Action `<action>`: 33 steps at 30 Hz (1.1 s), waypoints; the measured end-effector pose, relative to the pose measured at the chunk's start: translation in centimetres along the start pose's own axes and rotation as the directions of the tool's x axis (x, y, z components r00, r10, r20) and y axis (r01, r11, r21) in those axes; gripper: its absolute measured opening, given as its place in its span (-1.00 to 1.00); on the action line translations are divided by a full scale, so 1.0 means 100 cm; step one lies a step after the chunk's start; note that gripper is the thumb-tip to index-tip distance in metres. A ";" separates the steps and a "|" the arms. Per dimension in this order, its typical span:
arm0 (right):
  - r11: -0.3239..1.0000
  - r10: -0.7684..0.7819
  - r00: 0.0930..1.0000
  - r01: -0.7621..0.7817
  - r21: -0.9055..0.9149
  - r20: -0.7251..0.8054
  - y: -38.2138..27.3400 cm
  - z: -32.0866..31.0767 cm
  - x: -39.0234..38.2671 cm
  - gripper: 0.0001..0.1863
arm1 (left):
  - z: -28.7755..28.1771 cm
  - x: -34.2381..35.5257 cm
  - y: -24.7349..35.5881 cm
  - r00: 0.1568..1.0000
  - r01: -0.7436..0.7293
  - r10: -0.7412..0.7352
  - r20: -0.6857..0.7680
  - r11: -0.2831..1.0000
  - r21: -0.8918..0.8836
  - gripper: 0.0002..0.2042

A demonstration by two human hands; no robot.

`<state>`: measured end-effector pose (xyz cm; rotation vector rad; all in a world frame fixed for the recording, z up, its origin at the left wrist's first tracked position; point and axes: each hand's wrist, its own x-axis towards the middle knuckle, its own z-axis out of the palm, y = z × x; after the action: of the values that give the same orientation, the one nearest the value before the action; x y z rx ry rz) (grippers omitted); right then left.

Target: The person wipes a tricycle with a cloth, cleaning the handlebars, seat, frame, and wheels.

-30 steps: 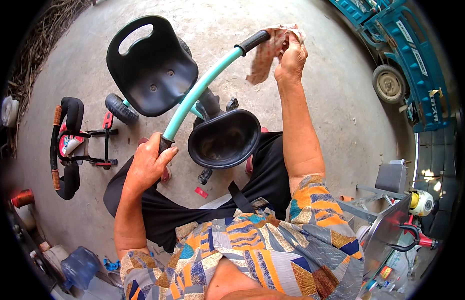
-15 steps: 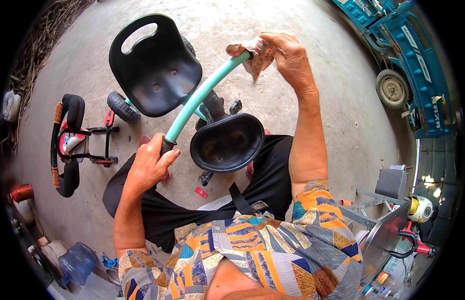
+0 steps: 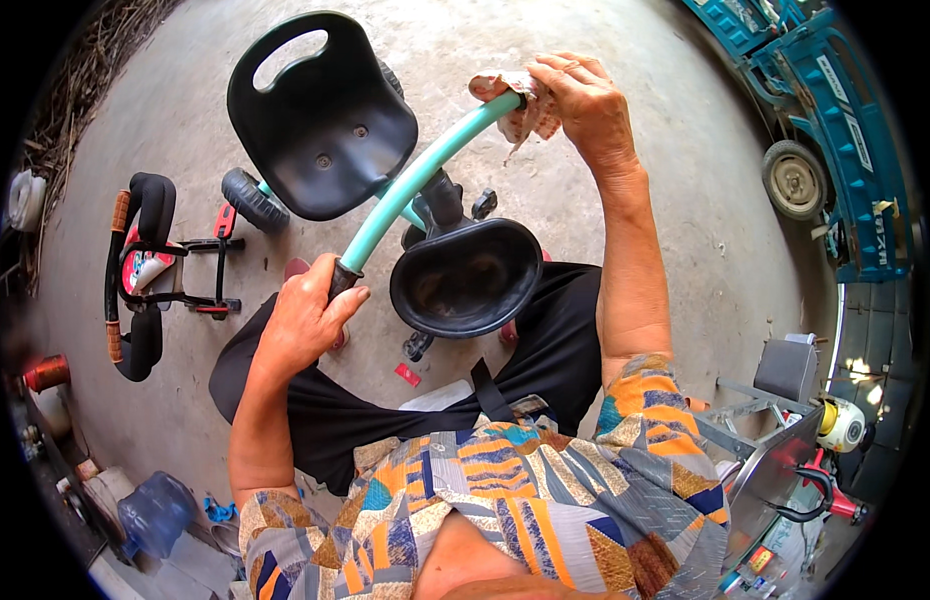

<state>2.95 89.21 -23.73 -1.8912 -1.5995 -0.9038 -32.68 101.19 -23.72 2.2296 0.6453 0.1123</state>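
In front of me stands a child's tricycle with a black plastic seat (image 3: 320, 120), a mint-green curved handlebar (image 3: 410, 190) and a black bowl-shaped basket (image 3: 467, 278) on the near side. My left hand (image 3: 310, 315) is closed round the black grip (image 3: 342, 278) at the handlebar's near left end. At the far right end, my right hand (image 3: 585, 105) grips a crumpled pinkish patterned cloth (image 3: 525, 118) wrapped about the other grip, which the cloth mostly hides. A black pedal (image 3: 418, 346) shows below the basket.
Left of the tricycle lies a black frame with padded bars (image 3: 145, 275). A teal cargo tricycle (image 3: 835, 150) is parked at the far right. Near right stands a metal-framed cart (image 3: 770, 440); a blue water jug (image 3: 157, 512) lies near left. Dry sticks (image 3: 80, 85) are heaped far left.
The tricycle sits slightly further right and up in the picture. My right hand with the cloth has shifted a little on the handlebar's far end; the left keeps its grip.
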 end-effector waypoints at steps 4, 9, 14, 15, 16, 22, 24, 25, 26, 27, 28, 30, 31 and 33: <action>0.999 -0.021 1.000 0.021 0.037 0.004 0.003 -0.006 -0.001 -0.63 | 0.000 -0.001 -0.004 1.000 0.003 -0.003 -0.013 1.000 0.021 -0.73; 0.946 0.026 0.999 -0.037 0.322 0.037 0.001 -0.013 -0.007 -0.69 | 0.001 -0.001 -0.003 1.000 0.024 -0.024 -0.018 1.000 0.005 -0.74; 0.919 0.075 0.996 -0.086 0.385 0.043 -0.017 0.000 -0.002 -0.80 | 0.002 0.001 -0.001 0.999 0.047 -0.046 0.013 0.999 -0.025 -0.74; 0.909 0.091 0.995 -0.100 0.405 0.042 -0.016 0.002 -0.002 -0.83 | 0.001 0.001 0.000 0.999 0.047 -0.046 0.015 0.999 -0.027 -0.74; 0.882 0.127 0.992 -0.125 0.454 0.027 -0.014 0.004 -0.002 -0.88 | 0.001 0.001 0.001 0.999 0.047 -0.047 0.016 0.998 -0.029 -0.74; 0.468 0.603 0.792 -0.449 0.761 0.097 -0.006 0.007 -0.006 -0.87 | 0.003 0.001 -0.004 1.000 0.005 -0.005 -0.004 1.000 0.010 -0.72; 0.158 0.728 0.665 -0.397 0.904 0.165 -0.008 0.002 -0.003 -0.83 | 0.003 0.001 -0.004 1.000 0.004 -0.004 -0.005 1.000 0.015 -0.72; 0.020 0.796 0.578 -0.318 0.948 0.177 -0.006 0.000 -0.001 -0.83 | 0.003 0.001 -0.005 1.000 0.008 -0.007 -0.007 1.000 0.013 -0.73; -0.075 0.833 0.516 -0.254 0.964 0.201 -0.006 -0.004 0.001 -0.86 | 0.003 0.000 -0.005 1.000 0.011 -0.010 -0.008 1.000 0.011 -0.73; -0.163 0.863 0.449 -0.181 0.970 0.229 -0.006 -0.007 0.002 -0.89 | 0.003 0.000 -0.004 1.000 0.014 -0.013 -0.008 1.000 0.004 -0.73; -0.227 0.870 0.412 -0.152 0.962 0.271 0.001 -0.003 -0.003 -0.89 | 0.002 0.001 -0.001 1.000 0.011 -0.011 -0.003 1.000 -0.004 -0.73; -0.353 0.869 0.340 -0.082 0.932 0.359 0.011 0.014 -0.012 -0.90 | 0.003 0.002 0.000 1.000 0.015 -0.015 0.004 1.000 -0.014 -0.73; -0.396 0.848 0.319 -0.149 0.906 0.423 0.008 0.018 -0.015 -0.81 | 0.003 0.002 0.000 1.000 0.023 -0.023 0.005 1.000 -0.017 -0.73; -0.503 0.779 0.281 -0.254 0.826 0.561 -0.008 0.023 -0.010 -0.74 | 0.003 0.001 -0.002 1.000 0.023 -0.023 0.003 1.000 -0.016 -0.73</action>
<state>2.45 90.44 -26.02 -0.8739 -0.0916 0.4947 -32.55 101.15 -24.07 2.2065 0.6660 0.1025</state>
